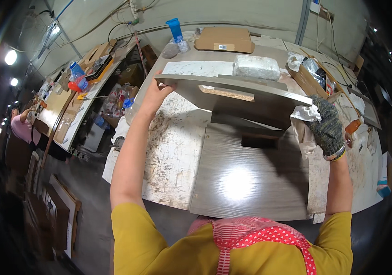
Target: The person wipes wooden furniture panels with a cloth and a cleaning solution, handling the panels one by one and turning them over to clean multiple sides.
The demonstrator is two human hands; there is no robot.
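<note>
My bare left hand (157, 95) is closed around the left end of a grey wood-grain panel (251, 108), thumb below its upper edge. The panel is raised and tilted over the table; a slot near its upper edge bares raw particleboard. At its right end is my right hand (328, 126), in a dark knitted glove, gripping the panel edge with a crumpled white cloth (304, 130) bunched between. Part of the gloved fingers is hidden by cloth. Beneath lies a second grey panel (223, 183), flat at the table's near edge, with a dark rectangular slot.
A foam-wrapped white bundle (256, 68), a flat cardboard box (223, 40) and a blue cup (174, 30) stand behind the panels. To the right, an open carton (308, 81) holds plastic. The white worktable (168, 169) is stained. Far left, a person (24, 128) stands at another bench.
</note>
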